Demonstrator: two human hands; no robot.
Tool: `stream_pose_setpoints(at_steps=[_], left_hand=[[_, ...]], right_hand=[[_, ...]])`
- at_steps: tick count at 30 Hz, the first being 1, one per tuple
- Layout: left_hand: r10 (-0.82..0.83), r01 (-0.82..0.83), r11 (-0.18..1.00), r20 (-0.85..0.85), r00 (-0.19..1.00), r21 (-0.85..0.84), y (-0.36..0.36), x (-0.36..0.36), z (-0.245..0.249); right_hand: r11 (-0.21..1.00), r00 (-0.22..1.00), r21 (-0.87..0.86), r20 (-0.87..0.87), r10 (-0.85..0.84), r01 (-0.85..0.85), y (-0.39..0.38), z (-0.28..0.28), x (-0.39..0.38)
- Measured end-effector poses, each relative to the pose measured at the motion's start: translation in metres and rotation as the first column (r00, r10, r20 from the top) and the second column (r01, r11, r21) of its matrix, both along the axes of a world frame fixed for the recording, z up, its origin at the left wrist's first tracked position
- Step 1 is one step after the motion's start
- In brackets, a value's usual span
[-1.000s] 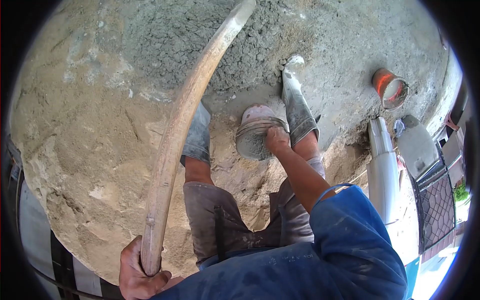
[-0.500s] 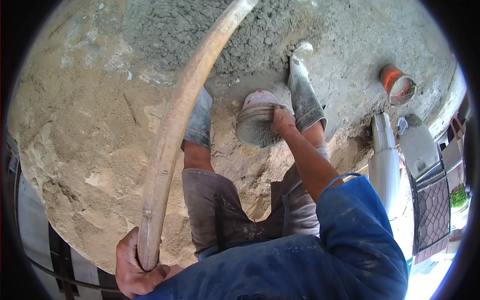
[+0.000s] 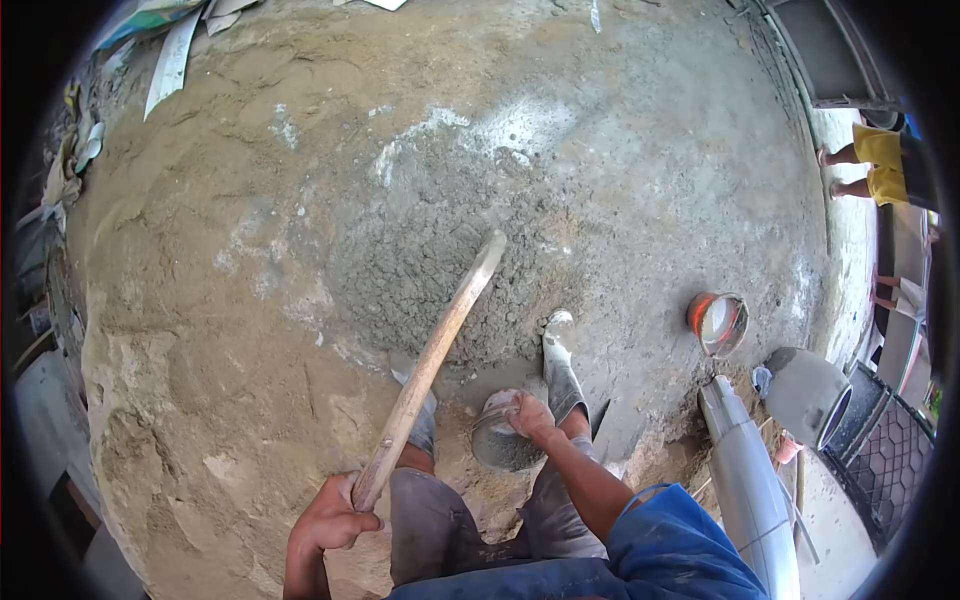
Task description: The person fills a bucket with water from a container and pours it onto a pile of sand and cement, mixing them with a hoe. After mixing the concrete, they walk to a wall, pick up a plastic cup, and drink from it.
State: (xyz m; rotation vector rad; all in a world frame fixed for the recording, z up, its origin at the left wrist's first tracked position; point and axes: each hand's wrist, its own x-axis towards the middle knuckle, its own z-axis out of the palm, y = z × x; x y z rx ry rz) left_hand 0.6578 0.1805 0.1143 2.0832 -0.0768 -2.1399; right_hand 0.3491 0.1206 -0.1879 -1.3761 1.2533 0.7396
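My left hand [image 3: 336, 514] is closed round the lower end of a long wooden handle [image 3: 425, 372]. The handle slants up and right, its far end over a heap of wet grey mortar [image 3: 410, 270]. With its fingers closed on the rim, my right hand [image 3: 531, 414] holds a mortar-smeared bucket [image 3: 497, 447] between my lower legs. The bucket is tilted, and grey mortar coats its inside. My boots stand at the near edge of the heap, one at each side of the bucket.
An orange bucket [image 3: 716, 322] stands on the ground at the right. Near it are a large grey drum [image 3: 806, 392], a long grey metallic piece [image 3: 745, 480] and a mesh panel [image 3: 895, 465]. Two people's legs [image 3: 850, 172] show at the far right. Scraps lie at the upper left.
The view has tipped up, showing the whole heap and more ground. The handle's far end now shows. My left hand has opened from the handle's butt to a grip around it; my right hand still holds the bucket.
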Motion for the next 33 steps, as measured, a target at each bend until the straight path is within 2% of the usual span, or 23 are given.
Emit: stream_pose_setpoints(at_steps=[1,3,4,6,8,10,11,13,15,17,21,23,25,26,27,28,29,31,33], left_hand=[[-0.044,0.043,0.998,-0.013,0.999,-0.036,0.000,-0.002,-0.001],[-0.008,0.008,0.998,0.001,1.000,-0.069,-0.008,0.000,-0.001],[-0.100,0.097,0.993,-0.045,0.994,-0.065,-0.013,0.001,-0.002],[0.003,-0.003,0.999,0.006,1.000,-0.037,-0.016,0.001,-0.002],[-0.049,0.048,0.995,-0.013,0.999,-0.084,-0.022,0.002,-0.008],[-0.048,0.048,0.999,0.025,0.999,0.006,-0.034,0.003,-0.007],[-0.106,0.106,0.994,0.014,0.994,-0.001,-0.038,0.005,-0.008],[-0.055,0.055,0.997,0.012,0.998,0.046,-0.044,0.008,-0.010],[-0.110,0.109,0.992,0.015,0.994,0.068,-0.049,0.009,-0.011],[-0.147,0.143,0.984,0.033,0.989,0.104,-0.053,0.011,-0.010],[-0.282,0.272,0.955,0.077,0.956,0.118,-0.065,0.006,-0.011],[-0.547,0.525,0.836,0.180,0.817,0.157,-0.073,-0.001,-0.010],[-0.634,0.601,0.773,0.228,0.739,0.203,-0.077,-0.008,-0.012],[-0.671,0.633,0.742,0.252,0.698,0.220,-0.080,-0.013,-0.011],[-0.706,0.667,0.707,0.274,0.652,0.236,-0.081,-0.017,-0.009],[-0.732,0.685,0.681,0.277,0.622,0.260,-0.081,-0.015,-0.008],[-0.722,0.676,0.691,0.269,0.637,0.255,-0.081,-0.013,-0.011],[-0.722,0.673,0.691,0.260,0.641,0.262,-0.083,-0.018,-0.010],[-0.734,0.676,0.679,0.258,0.628,0.288,-0.084,-0.021,-0.011]], right_hand=[[0.998,1.000,-0.050,-0.010,0.029,-0.030,-0.009,0.011,-0.007],[0.991,0.997,-0.122,-0.064,0.039,-0.046,-0.011,0.040,-0.027],[0.982,0.999,-0.190,-0.039,0.002,-0.010,-0.013,0.057,-0.042],[0.957,0.995,-0.284,-0.057,-0.085,0.065,-0.023,0.093,-0.068],[0.945,0.974,-0.288,-0.116,-0.194,0.154,-0.017,0.107,-0.098],[0.913,0.924,-0.275,-0.154,-0.351,0.301,-0.007,0.117,-0.130],[0.879,0.877,-0.226,-0.147,-0.457,0.420,0.001,0.119,-0.147],[0.802,0.776,-0.171,-0.203,-0.597,0.572,0.028,0.121,-0.178],[0.703,0.669,-0.101,-0.238,-0.704,0.704,0.059,0.123,-0.196],[0.679,0.690,0.159,-0.308,-0.655,0.716,0.087,0.121,-0.209],[0.516,0.544,0.173,-0.297,-0.785,0.839,0.135,0.115,-0.198],[0.341,0.438,0.359,-0.236,-0.867,0.869,0.135,0.113,-0.194],[0.444,0.520,0.340,-0.177,-0.836,0.829,0.123,0.122,-0.197],[0.409,0.502,0.358,-0.222,-0.836,0.839,0.126,0.116,-0.195],[0.175,0.337,0.454,-0.306,-0.890,0.874,0.109,0.138,-0.202],[0.156,0.279,0.413,-0.256,-0.926,0.897,0.129,0.118,-0.200],[0.071,0.175,0.374,-0.252,-0.952,0.925,0.128,0.125,-0.204],[-0.198,-0.121,0.243,-0.299,-0.947,0.950,0.157,0.107,-0.202],[-0.188,-0.150,0.096,-0.306,-0.940,0.978,0.205,0.053,-0.194]])
